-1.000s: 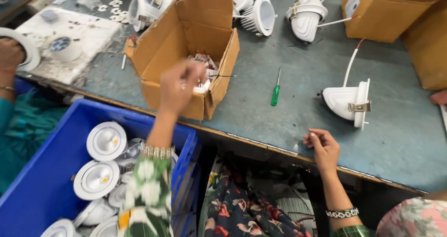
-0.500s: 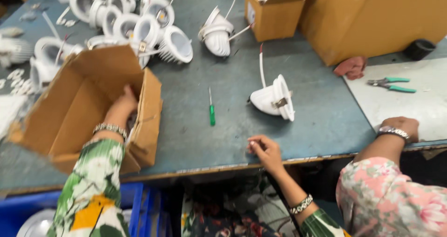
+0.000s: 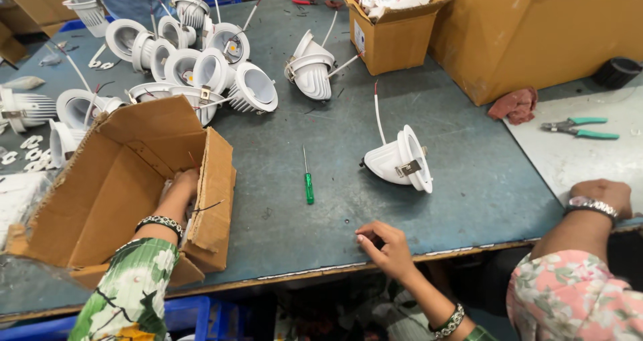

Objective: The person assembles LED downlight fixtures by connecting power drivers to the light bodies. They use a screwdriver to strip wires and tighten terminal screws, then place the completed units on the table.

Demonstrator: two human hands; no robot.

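My left hand [image 3: 179, 192] reaches into an open brown cardboard box [image 3: 117, 180] lying tilted at the table's front left. Its fingers are down inside the box, partly hidden by the box wall. My right hand [image 3: 385, 246] rests on the front edge of the grey table [image 3: 335, 133] with its fingers curled together. Nothing shows between them. A green-handled screwdriver [image 3: 308, 180] lies between my hands. A white round downlight housing [image 3: 402, 160] with a wire lies on its side just beyond my right hand.
Several white downlight housings [image 3: 201, 66] crowd the back left, and another housing [image 3: 311, 70] lies apart from them. Cardboard boxes [image 3: 395, 33] stand at the back right. Green-handled pliers [image 3: 579, 128] and a red rag [image 3: 514, 105] lie at the right. Another person's hand [image 3: 603, 195] with a watch rests at the right edge.
The view has swung right and closer. My left hand has gone deeper into the cardboard box. My right hand stays at the table's front edge.
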